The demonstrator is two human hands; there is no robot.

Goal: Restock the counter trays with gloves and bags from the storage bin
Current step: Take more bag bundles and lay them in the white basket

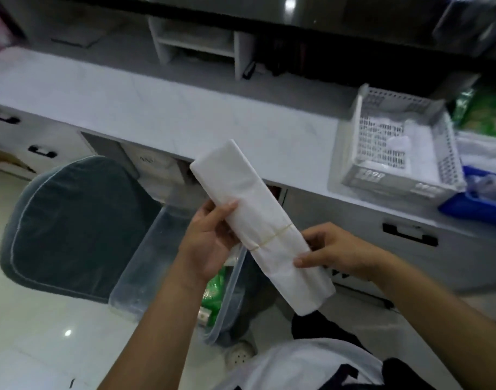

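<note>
A long white bundle of bags (252,209), bound by a rubber band near its lower end, is held slanted above the clear storage bin (145,266). My left hand (210,240) grips its left edge around the middle. My right hand (334,249) pinches its right edge below the band. The bin stands on the floor with green packets (214,291) inside. On the counter at the right sits a white perforated tray (396,147) holding white bags, with a blue tray (477,204) beside it.
A dark cushioned chair (75,220) stands left of the bin. The marble counter (162,114) runs across, with drawers and black handles below it. Green packaging (486,116) lies at the far right. Grey shelving sits behind the counter.
</note>
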